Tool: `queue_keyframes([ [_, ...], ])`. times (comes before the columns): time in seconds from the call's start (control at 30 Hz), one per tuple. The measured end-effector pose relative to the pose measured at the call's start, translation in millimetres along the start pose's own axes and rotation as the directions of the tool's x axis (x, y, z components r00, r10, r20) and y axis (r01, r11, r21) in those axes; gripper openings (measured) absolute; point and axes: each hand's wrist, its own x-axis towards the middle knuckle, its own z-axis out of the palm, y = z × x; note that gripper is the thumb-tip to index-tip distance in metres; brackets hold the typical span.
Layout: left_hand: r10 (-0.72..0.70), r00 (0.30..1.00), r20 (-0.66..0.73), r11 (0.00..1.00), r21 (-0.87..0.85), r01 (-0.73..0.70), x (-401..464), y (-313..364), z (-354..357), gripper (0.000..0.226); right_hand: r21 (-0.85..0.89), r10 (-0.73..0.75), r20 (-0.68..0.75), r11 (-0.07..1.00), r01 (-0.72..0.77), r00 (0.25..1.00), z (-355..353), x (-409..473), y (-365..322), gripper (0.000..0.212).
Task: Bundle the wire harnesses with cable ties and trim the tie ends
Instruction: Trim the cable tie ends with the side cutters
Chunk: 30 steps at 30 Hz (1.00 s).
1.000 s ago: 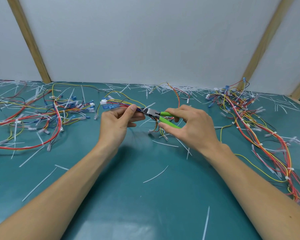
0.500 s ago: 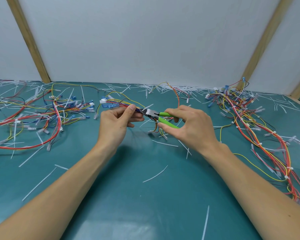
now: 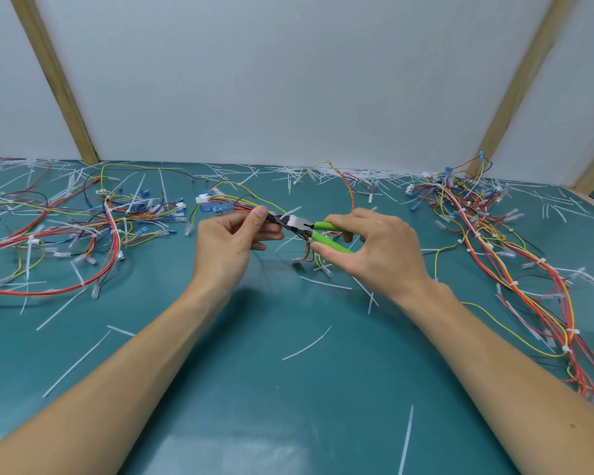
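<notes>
My left hand (image 3: pixel 232 240) pinches a wire harness (image 3: pixel 232 205) of red, yellow and blue wires just above the teal mat, thumb on top. Its blue and white connectors stick out to the left of my fingers. My right hand (image 3: pixel 371 250) grips the green handles of a pair of side cutters (image 3: pixel 311 228). The cutter's metal jaws point left and meet the harness right beside my left thumb. A white cable tie tail (image 3: pixel 292 211) sticks up at the jaws.
A loose harness heap (image 3: pixel 83 234) lies on the left of the teal mat (image 3: pixel 288 389), and a long tied harness pile (image 3: pixel 501 255) runs down the right. Cut white tie ends (image 3: pixel 307 342) are scattered across the mat and along the back wall.
Both hands have stayed nearly in place. The cutter handles look squeezed slightly closer together at the harness.
</notes>
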Motion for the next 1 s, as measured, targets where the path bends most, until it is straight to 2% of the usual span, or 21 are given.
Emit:
queue_keyframes([
  [1.0,-0.015,1.000,-0.006,1.000,-0.027,0.015,-0.4,0.7,0.5,0.026,-0.012,-0.011,0.002,1.000,0.011,1.000,1.0,1.2,1.8,0.028],
])
